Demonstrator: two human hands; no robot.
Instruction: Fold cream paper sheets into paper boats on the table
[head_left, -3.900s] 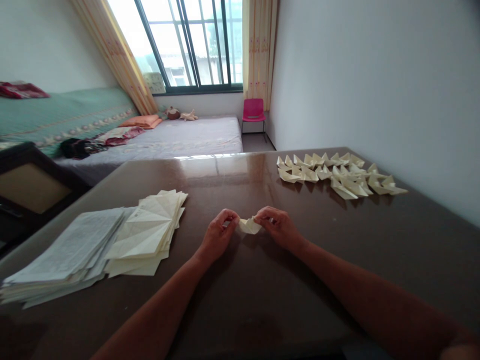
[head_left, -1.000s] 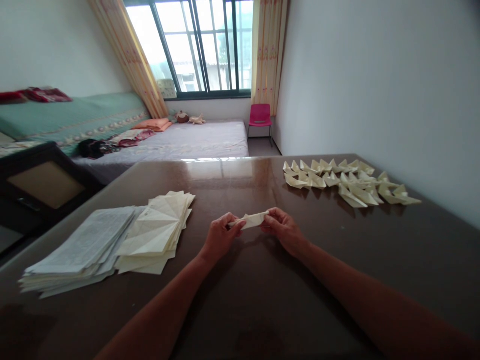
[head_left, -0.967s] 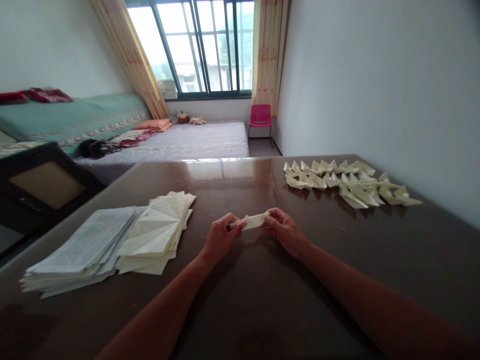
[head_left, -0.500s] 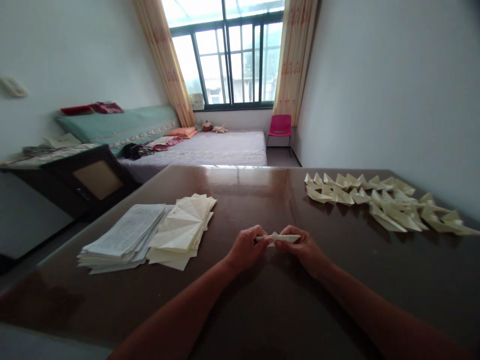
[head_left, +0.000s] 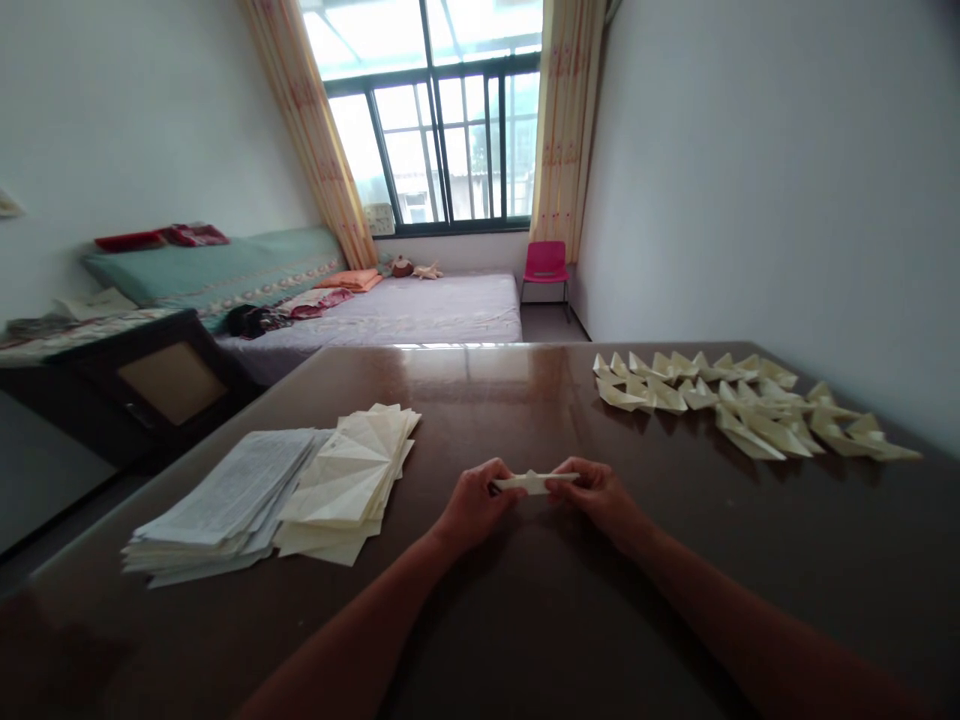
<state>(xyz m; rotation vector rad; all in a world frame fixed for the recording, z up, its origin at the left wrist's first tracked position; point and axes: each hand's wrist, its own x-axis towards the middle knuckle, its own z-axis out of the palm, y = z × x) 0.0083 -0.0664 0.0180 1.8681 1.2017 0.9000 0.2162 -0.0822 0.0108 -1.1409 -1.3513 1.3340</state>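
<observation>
A small folded cream paper piece is stretched flat between both hands just above a dark brown table. My left hand pinches its left end with closed fingers. My right hand pinches its right end the same way. To the left lies a stack of creased cream sheets overlapping a pile of printed pages. At the far right of the table sit several finished folded paper boats in rows.
Beyond the table's far edge are a bed with clothes and soft toys, a pink chair by the curtained window, and a dark cabinet at the left. A white wall runs along the right.
The paper piece went from a rounded pinch to a long flat strip pulled between both hands. The view tilted up and shifted, and the hands sit lower in it.
</observation>
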